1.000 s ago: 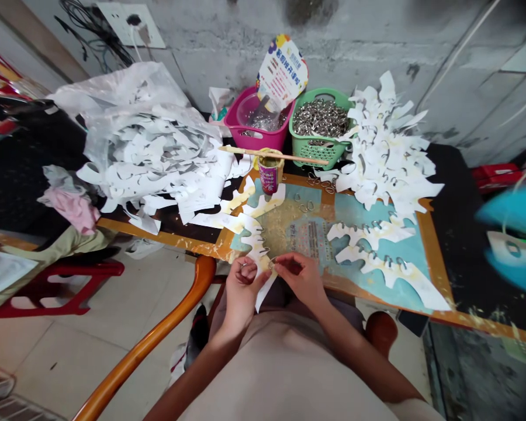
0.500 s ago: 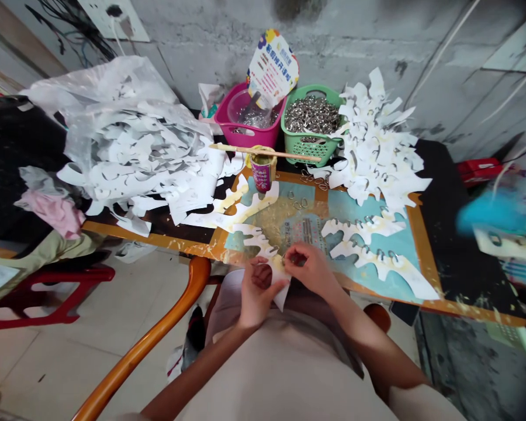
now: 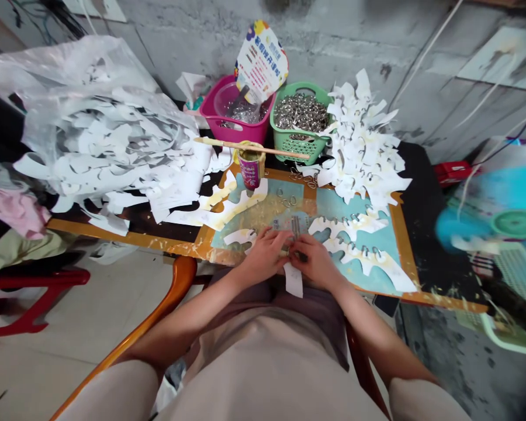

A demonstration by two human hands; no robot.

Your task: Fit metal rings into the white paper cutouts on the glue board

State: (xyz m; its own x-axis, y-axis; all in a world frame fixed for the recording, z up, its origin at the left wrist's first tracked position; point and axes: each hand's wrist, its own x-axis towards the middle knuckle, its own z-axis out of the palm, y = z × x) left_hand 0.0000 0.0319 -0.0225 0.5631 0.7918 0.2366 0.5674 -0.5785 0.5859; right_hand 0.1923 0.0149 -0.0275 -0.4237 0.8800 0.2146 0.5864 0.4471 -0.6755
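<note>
One white paper strip [image 3: 293,279] is clamped between the left hand [image 3: 265,254] and the right hand [image 3: 316,263], which are held together at the near edge of a board [image 3: 398,245]. The strip is pressed from the left side by the left hand and from the right side by the right hand, and the fingertips [image 3: 288,241] are almost touching. Whether a metal ring is held there cannot be told, because that spot is covered by the fingers. The strip is placed directly in front of the body, between both hands, and its free end is hanging toward the body, so its long axis is seen running near to far at this end. Neither hand is clearly nearer to it. A paper tip [image 3: 239,237] is seen beyond the left hand, but whether it belongs to the same strip cannot be told. Further strips [image 3: 355,228] are laid on the board to the right. Loose rings [image 3: 287,199] are lying beyond the hands, and a green basket [image 3: 302,86] of rings [image 3: 300,112] and a cup [image 3: 249,169] are set farther away.
</note>
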